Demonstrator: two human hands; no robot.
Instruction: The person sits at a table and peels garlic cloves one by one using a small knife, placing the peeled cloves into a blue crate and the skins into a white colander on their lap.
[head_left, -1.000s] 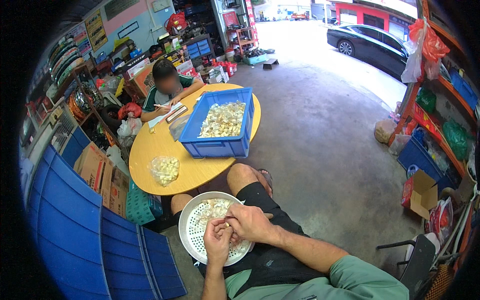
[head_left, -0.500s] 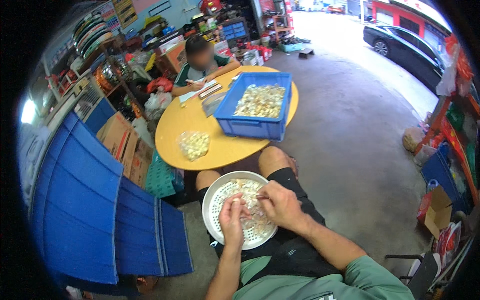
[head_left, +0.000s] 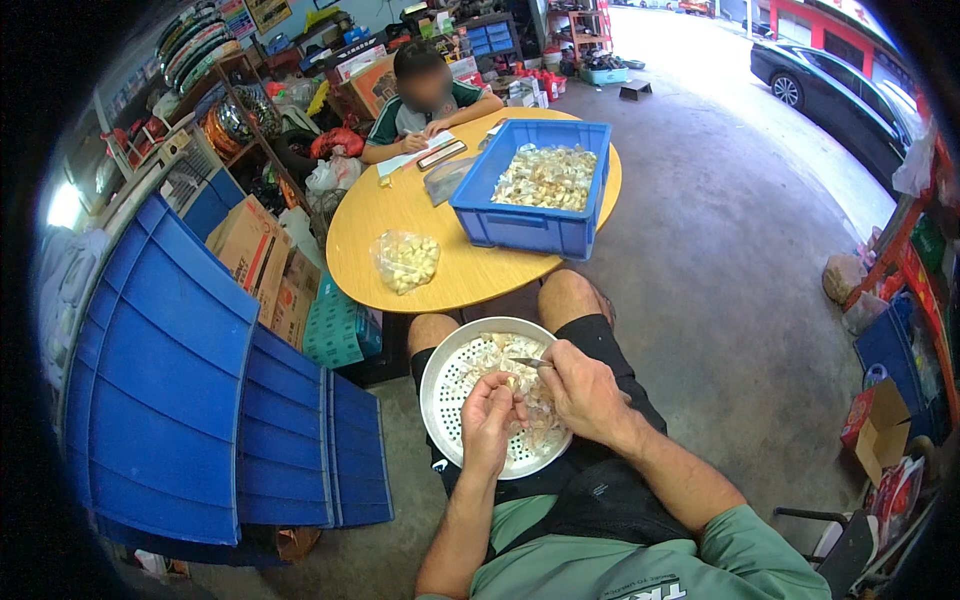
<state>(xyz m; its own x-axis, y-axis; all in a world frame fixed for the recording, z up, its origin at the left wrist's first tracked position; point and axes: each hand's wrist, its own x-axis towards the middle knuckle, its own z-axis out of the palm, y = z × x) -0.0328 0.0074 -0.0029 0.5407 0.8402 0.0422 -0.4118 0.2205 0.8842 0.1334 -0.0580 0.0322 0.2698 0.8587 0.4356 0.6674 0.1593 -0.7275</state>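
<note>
From the head cam: the left hand (head_left: 488, 420) has what looks like a garlic clove (head_left: 513, 383) pinched in its fingertips, over the middle of a round perforated metal pan (head_left: 437, 425) sitting on the person's lap. The right hand (head_left: 582, 392) is wrapped around a small knife (head_left: 529, 362), blade sticking out to the left. So the blade's just past the clove on the far side, seemingly not touching, and lying crosswise. The clove's own long axis is too tiny to call, tbh. Left hand's obviously the nearer one.

Containers: the pan's got papery skins (head_left: 541, 428) scattered around, heaviest toward its right rim. On the round wooden table (head_left: 350, 235), a blue plastic crate (head_left: 525, 228) by the right edge holds loads of cloves (head_left: 547, 178), and a clear plastic bag (head_left: 408, 262) near the near-left edge has pale, peeled-looking ones.
</note>
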